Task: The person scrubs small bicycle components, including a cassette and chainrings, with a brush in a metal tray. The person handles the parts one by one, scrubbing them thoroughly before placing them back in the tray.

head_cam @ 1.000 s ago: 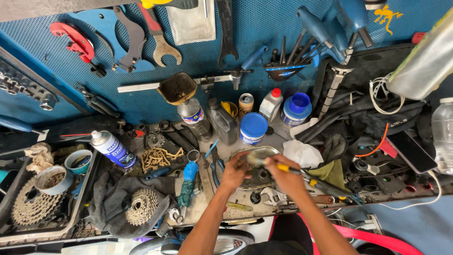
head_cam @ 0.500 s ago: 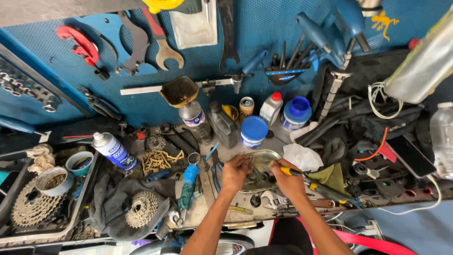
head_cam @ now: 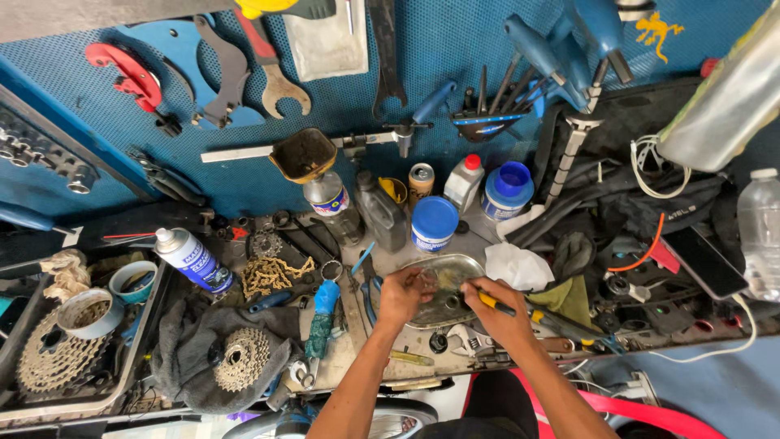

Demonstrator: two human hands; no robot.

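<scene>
My left hand (head_cam: 404, 294) sits over the left edge of the shallow metal tray (head_cam: 452, 271) at bench centre; fingers curled, pinching a small pale part (head_cam: 428, 278), can't tell what exactly; right hand (head_cam: 497, 312) closed round a yellow-handled tool (head_cam: 493, 303), its tip pointing into the tray near the left fingers; tray lies just below the blue-lidded tub (head_cam: 434, 223) & a grey bottle (head_cam: 380, 213); white rag (head_cam: 519, 267) touching the tray's right side; loose chain (head_cam: 274, 273) well left of the hands, spray can (head_cam: 192, 259) further left; cassette (head_cam: 242, 358) on a dark cloth (head_cam: 191, 341) lower left; wrenches on the blue pegboard (head_cam: 455, 49) up top.
</scene>
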